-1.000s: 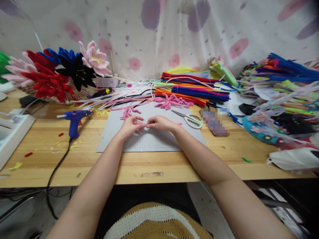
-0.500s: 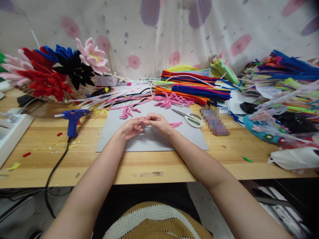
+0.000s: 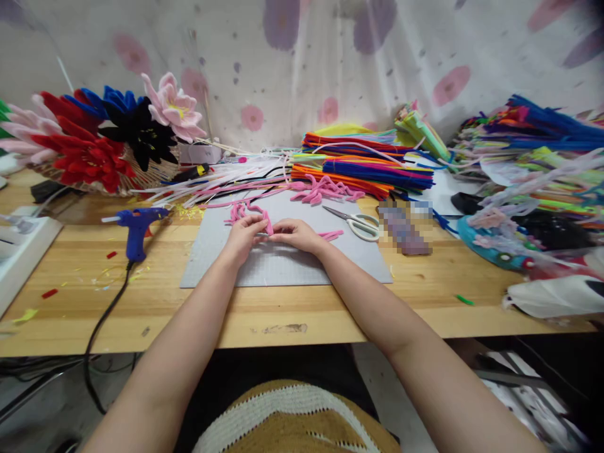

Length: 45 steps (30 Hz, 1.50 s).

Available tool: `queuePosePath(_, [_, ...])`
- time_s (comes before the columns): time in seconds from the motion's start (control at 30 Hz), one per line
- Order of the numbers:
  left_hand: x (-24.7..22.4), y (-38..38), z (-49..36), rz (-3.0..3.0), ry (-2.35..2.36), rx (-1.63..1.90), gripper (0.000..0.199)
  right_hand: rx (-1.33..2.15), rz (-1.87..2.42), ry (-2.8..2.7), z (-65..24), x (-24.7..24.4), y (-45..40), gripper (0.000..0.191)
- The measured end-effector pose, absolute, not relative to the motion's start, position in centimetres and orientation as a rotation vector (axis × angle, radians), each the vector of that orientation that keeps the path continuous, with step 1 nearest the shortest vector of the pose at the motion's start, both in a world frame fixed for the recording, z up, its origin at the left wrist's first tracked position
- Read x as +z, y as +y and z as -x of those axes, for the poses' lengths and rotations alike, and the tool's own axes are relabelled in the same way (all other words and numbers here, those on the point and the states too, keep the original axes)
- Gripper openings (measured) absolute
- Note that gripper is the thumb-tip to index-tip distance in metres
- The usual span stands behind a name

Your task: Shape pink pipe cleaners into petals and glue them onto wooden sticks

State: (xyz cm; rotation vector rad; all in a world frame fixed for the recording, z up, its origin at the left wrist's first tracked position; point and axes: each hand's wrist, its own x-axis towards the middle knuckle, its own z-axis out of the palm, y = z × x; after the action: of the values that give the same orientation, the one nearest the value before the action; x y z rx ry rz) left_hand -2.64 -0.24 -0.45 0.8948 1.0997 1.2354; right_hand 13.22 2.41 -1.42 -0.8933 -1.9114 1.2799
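Observation:
Between my hands a short pink pipe cleaner (image 3: 269,224) stands up, low over the grey cutting mat (image 3: 287,270). My left hand (image 3: 245,237) pinches it with thumb and fingers. From the other side, the fingertips of my right hand (image 3: 295,234) are closed at its lower end. Just behind my left hand lie bent pink pipe cleaner pieces (image 3: 234,212), partly covered by it. A heap of curled pink pieces (image 3: 325,190) rests at the mat's back edge. Straight pink pieces (image 3: 331,235) show beside my right wrist, with scissors (image 3: 362,228) to their right.
A blue glue gun (image 3: 136,229) stands on the left, its cord running off the front edge. Fuzzy flowers (image 3: 94,157) fill the back left. Bundles of coloured pipe cleaners (image 3: 377,173) lie behind the mat, and a pixelated item (image 3: 404,229) is right of the scissors.
The pink pipe cleaner now shows upright between my fingers, where before it was mostly hidden. My left hand has turned over from palm up, its fingers now on the piece.

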Motion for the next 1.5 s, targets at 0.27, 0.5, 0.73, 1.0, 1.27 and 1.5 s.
queuePosePath(0.27, [-0.6, -0.9, 2.0, -1.456, 1.122, 1.170, 0.040, 1.410, 0.839, -1.636, -13.0, -1.2, 2.3, 0.023])
queuePosePath(0.5, [-1.3, -0.4, 2.3, -1.526, 1.248, 1.129, 0.024, 1.278, 0.868, -1.541, -12.6, -1.1, 2.1, 0.022])
queuePosePath(0.73, [-0.5, -0.7, 2.3, -1.497, 1.165, 1.126, 0.021, 1.383, 0.900, -1.570, -13.4, -1.0, 2.2, 0.020])
queuePosePath(1.0, [-0.6, -0.7, 2.1, -1.495, 1.166, 1.080, 0.022, 1.353, 0.975, -1.643, -13.6, -1.0, 2.3, 0.020])
queuePosePath(1.27, [-0.3, -0.9, 2.2, -1.444, 1.094, 1.056, 0.025, 1.249, 0.952, -1.807, -13.8, -0.4, 1.9, 0.022])
queuePosePath(1.5, [-0.5, -1.1, 1.7, -1.402, 1.159, 1.084, 0.027, 0.963, 1.072, -1.963, -13.6, -0.1, 1.7, 0.017])
